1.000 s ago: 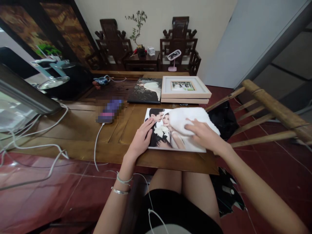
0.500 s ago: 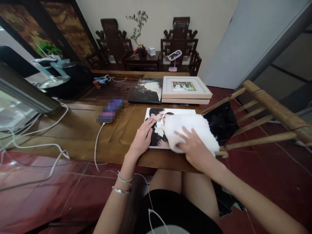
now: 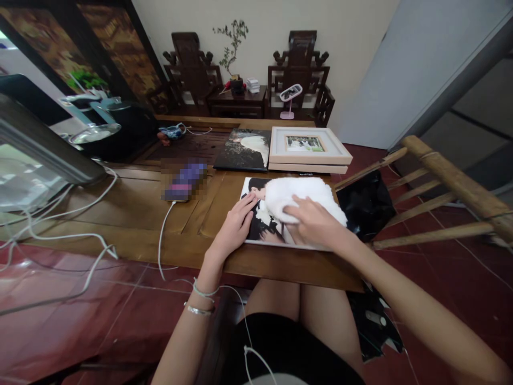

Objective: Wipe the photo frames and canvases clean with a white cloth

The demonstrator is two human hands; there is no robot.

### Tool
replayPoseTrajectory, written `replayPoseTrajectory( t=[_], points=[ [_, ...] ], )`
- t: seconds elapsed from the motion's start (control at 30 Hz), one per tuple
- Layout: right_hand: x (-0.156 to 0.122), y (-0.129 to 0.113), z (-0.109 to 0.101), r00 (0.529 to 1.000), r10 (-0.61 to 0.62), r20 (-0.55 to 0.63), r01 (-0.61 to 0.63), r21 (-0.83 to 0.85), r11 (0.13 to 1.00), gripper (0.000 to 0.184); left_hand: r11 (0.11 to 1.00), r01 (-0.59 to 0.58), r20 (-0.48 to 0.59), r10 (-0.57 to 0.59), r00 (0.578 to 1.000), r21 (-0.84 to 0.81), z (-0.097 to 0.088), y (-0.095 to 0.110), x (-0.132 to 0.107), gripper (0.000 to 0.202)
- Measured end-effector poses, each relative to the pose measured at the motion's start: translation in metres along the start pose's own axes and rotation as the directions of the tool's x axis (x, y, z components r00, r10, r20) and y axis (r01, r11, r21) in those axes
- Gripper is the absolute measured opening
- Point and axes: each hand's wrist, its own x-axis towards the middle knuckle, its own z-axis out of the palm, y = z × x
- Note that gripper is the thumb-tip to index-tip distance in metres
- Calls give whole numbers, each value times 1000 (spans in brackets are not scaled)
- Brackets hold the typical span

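Note:
A photo panel (image 3: 266,235) with a printed picture of two people lies flat near the table's front edge. My left hand (image 3: 236,222) rests on its left side, fingers stretched out flat over the print. A fluffy white cloth (image 3: 308,192) covers the panel's upper right part. My right hand (image 3: 315,219) grips the cloth and presses it against the panel, fingers on top; the thumb side is partly hidden.
Behind the panel sit a dark photo panel (image 3: 244,151) and stacked pale frames (image 3: 310,145). A phone (image 3: 184,182) with a white cable (image 3: 161,240) lies left. A bamboo chair (image 3: 452,171) holding a black bag (image 3: 366,206) stands right. A pink mirror (image 3: 288,101) is farther back.
My right hand has moved the cloth away from me, toward the panel's far edge, uncovering its lower right part. My left hand stays on the panel. The view has shifted slightly.

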Motion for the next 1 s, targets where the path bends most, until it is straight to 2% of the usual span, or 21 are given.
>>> replayPoseTrajectory(
  t=[0.13,0.27,0.4,0.47,0.53,0.6,0.7,0.83,0.93,1.0],
  points=[
    [46,32,-15,1000,6,-12,-6,-5,1000,41,999,-17,-5,17,1000,-28,-2,1,1,41],
    [61,43,-18,999,-4,-52,5,2,1000,43,999,-7,-21,6,1000,-35,-1,1,1,41],
    [33,14,-2,999,33,-22,-33,-21,999,37,999,-1,-34,0,999,-36,1,2,1,42],
    [6,-9,10,998,21,-60,-24,-56,998,46,1000,9,-34,-10,999,-30,2,2,1,43],
    [-25,-33,21,996,-71,-46,68,-58,996,49,999,24,-30,-24,999,-24,2,3,1,43],
    [-52,-52,28,991,-128,-50,125,-49,991,41,999,29,-23,-30,999,-27,2,3,1,43],
    [-78,-66,33,978,-187,-87,186,-25,982,34,999,34,-27,-35,999,-42,3,4,1,43],
    [-73,-58,29,978,-202,-54,203,12,979,43,998,48,-24,-49,999,-32,3,4,1,43],
    [-47,-38,21,986,-168,-10,168,25,985,56,999,39,-15,-39,999,-31,3,3,0,44],
    [-23,-22,16,994,-111,-25,111,2,994,57,999,27,-14,-28,1000,-37,3,3,0,44]
  ],
)
